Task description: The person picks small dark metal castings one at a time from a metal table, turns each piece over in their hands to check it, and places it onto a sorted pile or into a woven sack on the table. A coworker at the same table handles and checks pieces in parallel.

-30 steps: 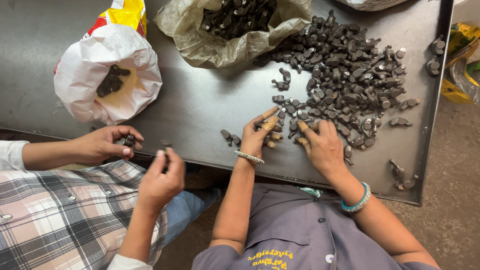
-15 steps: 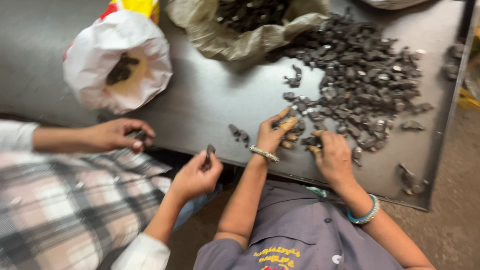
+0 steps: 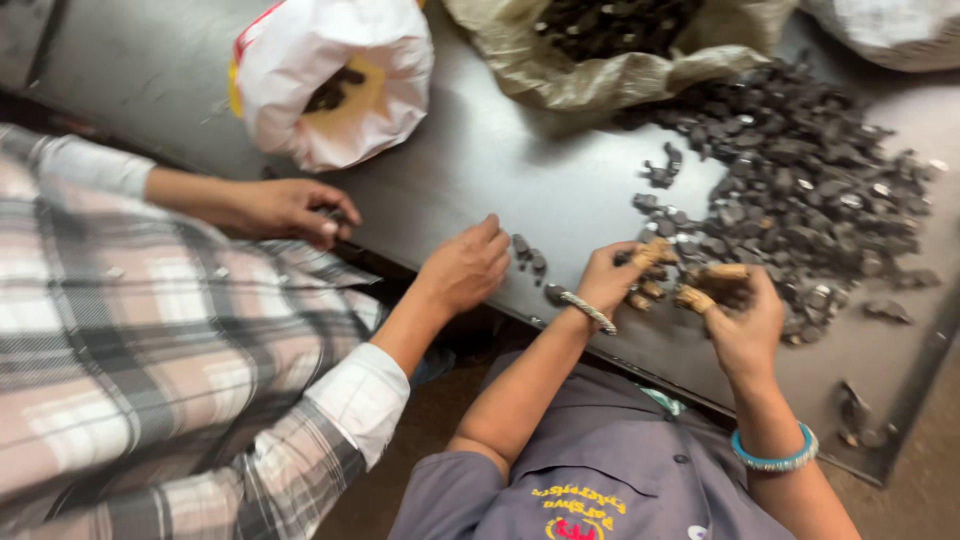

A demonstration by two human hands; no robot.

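Left hand (image 3: 290, 208): at the near edge of the metal table (image 3: 500, 170), coming in from the left. Fingers curled tight to the thumb, pinching a dark piece (image 3: 331, 213).
Dark piece, axis: only a sliver shows between the fingertips. Too blurred to read its long axis or which way it points.
Right hand (image 3: 462, 265): knuckles up on the table edge, fingers bent under and close together. Cannot tell whether anything is inside.
Loose pieces (image 3: 528, 254): just beside the right hand's fingertips, a few dark bits in a short string running from far-left to near-right, roughly along the table edge. Single shapes blurred.
Co-worker's hands (image 3: 690, 290): further right, a bangle on each wrist, fingertips wrapped in tan tape, closed over dark bits at the foot of the heap.
Heap (image 3: 800, 190): broad spread of dark pieces, far right of the table.
White bag (image 3: 330, 80): far left, mouth open, dark pieces inside.
Tan sack (image 3: 620, 60): far middle, open, full of the same pieces.
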